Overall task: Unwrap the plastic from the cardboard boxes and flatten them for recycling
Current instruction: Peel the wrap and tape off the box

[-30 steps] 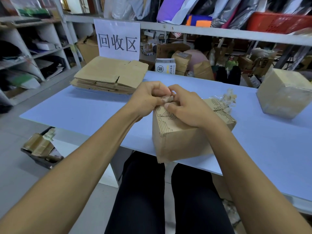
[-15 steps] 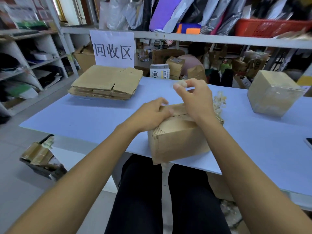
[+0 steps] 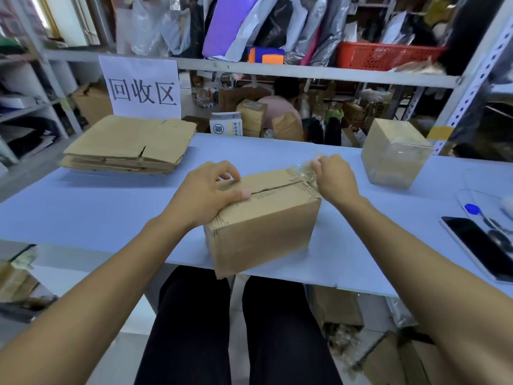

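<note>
Right hand [image 3: 334, 177] has its grip pinched on a strip of clear plastic [image 3: 306, 167] at the far right corner of the box [image 3: 263, 218]. Left hand [image 3: 205, 194] lies on the top of the box at its left end, fingers bent and thumb pressing beside the seam, holding nothing. The box sits at the near edge of the counter [image 3: 83, 212], and its near corner pokes out past that edge.

I think the step is peeling the plastic off this box. Next the strip must come right off, and then the flaps can be opened and the box squashed flat.

Behind the box to the left lies the flat cardboard pile [image 3: 130, 145]. Behind it to the right stands a wrapped box [image 3: 394, 154].

The plastic is see-through, so I cannot tell how much is left. The right fingertips are hidden behind the hand.
</note>
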